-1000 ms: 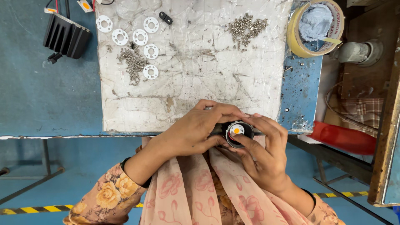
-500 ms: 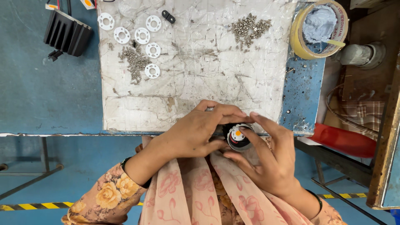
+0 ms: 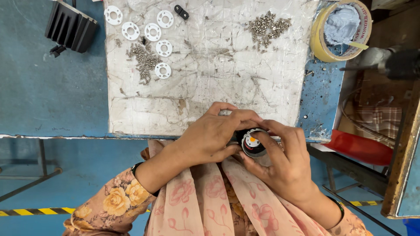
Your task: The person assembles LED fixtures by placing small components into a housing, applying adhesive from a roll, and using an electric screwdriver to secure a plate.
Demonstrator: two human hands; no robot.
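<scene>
Both hands are meeting at the near edge of the worktop (image 3: 52, 100), clamping one small round part (image 3: 252, 143) between them. The left hand (image 3: 210, 135) is wrapping over the part from the left, its fingers curling across the top. The right hand (image 3: 286, 164) is cupping it from the right and below, with a finger lying across its rim. The part is black with a pale ring and an orange centre facing the camera, and it is sitting just over the worktop's edge, above the person's lap.

Farther back, a white sheet (image 3: 205, 74) is covering the worktop. White washers (image 3: 152, 32) are lying beside a heap of pins (image 3: 144, 59) at its far left. A pile of screws (image 3: 267, 27) is lying at its far right, well apart from the hands. A tape roll (image 3: 321, 37) is resting past the sheet, and a black finned block (image 3: 70, 27) is sitting at the far left.
</scene>
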